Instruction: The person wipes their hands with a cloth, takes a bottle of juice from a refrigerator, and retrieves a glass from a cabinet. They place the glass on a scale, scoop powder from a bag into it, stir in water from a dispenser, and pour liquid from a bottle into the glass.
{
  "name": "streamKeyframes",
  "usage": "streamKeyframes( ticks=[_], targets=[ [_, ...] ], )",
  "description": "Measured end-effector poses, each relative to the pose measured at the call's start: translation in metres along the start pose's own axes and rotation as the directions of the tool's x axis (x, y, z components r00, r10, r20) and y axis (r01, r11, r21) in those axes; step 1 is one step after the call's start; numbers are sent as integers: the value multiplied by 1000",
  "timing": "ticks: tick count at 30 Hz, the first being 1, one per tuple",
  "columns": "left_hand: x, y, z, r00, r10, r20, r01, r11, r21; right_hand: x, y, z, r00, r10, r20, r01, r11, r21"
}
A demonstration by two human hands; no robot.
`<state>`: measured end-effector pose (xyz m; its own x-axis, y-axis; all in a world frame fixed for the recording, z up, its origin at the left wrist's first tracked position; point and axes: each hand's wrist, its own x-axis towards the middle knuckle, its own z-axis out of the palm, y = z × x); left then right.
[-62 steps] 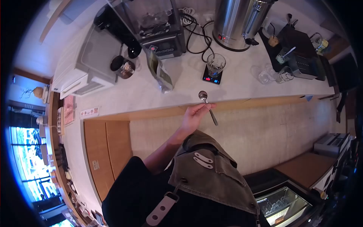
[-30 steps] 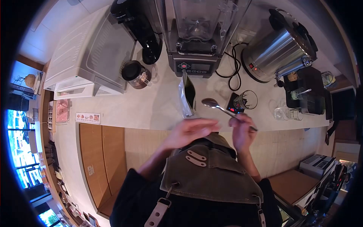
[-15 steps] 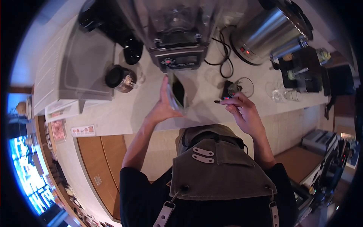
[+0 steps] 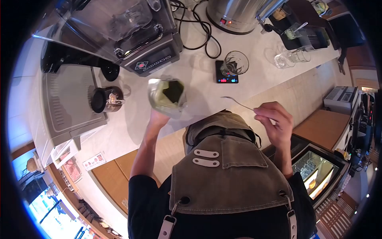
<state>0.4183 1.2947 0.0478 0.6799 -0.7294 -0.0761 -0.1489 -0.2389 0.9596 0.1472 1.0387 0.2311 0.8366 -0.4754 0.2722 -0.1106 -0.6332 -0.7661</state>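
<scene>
My left hand [image 4: 160, 118] is closed around the lower part of an open foil pouch [image 4: 157, 97]. The pouch's mouth gapes toward me, pale green inside with a dark hollow; I cannot make out its contents. Between the thumb and fingers of my right hand [image 4: 275, 119] is a thin metal spoon [image 4: 242, 104], pointing left over the counter's front edge. Beyond the spoon, a clear glass [image 4: 240, 68] stands on a small black digital scale [image 4: 227, 78] with lit red and blue figures.
A large blender [image 4: 149, 59] stands behind the pouch. A lidded jar [image 4: 114, 99] is at the left, beside a grey machine [image 4: 71, 97]. Black cables [image 4: 207, 34] lie near a steel urn [image 4: 232, 18]. Clear glasses [image 4: 283, 60] stand at the right on the pale counter [image 4: 195, 65].
The view has swung, shifting the counter items. My left hand has tilted the pouch so its mouth faces me more. My right hand has moved away from the scale, with the spoon now plainly showing.
</scene>
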Motion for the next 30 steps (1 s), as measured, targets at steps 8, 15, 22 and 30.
streamKeyframes(
  ticks=[8,15,22,30],
  targets=[
    [5,20,9,990,127,57,-131,987,90,40,-25,23,921,-390,-11,382,896,227],
    [-1,129,-3,907,414,82,-410,818,403,56,-26,25,907,-357,225,343,934,101],
    [6,166,-27,925,337,174,-372,720,586,62,-18,11,861,-491,131,481,871,100],
    [19,191,-17,912,364,187,-406,747,526,74,-9,2,874,-486,8,483,871,93]
  ],
)
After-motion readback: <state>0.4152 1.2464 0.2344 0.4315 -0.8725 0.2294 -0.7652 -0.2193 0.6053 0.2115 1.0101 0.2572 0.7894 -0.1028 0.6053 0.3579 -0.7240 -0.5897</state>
